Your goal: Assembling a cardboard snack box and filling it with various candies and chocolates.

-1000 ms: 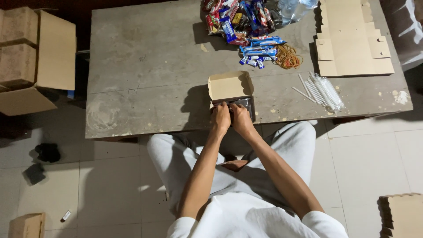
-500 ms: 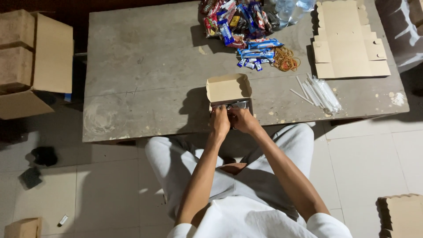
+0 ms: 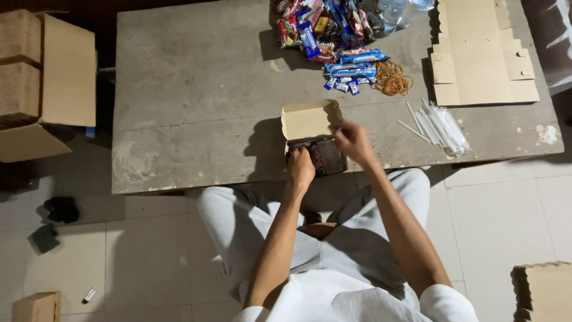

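Note:
A small cardboard box stands at the table's near edge, its lid tilted up and dark snack packets showing inside. My left hand rests on the box's left front corner, fingers curled on its edge. My right hand hovers just right of the lid, fingers loosely bent, nothing visible in it. Further back lie a heap of colourful snack packets and several small blue packets.
A tangle of rubber bands lies beyond the box, clear plastic straws to the right, flat cardboard blanks at the far right. Large open cartons stand left of the grey table. Another carton sits at bottom right.
My right hand has lifted off the box front and moved right and away, beside the lid. My left hand stays on the box.

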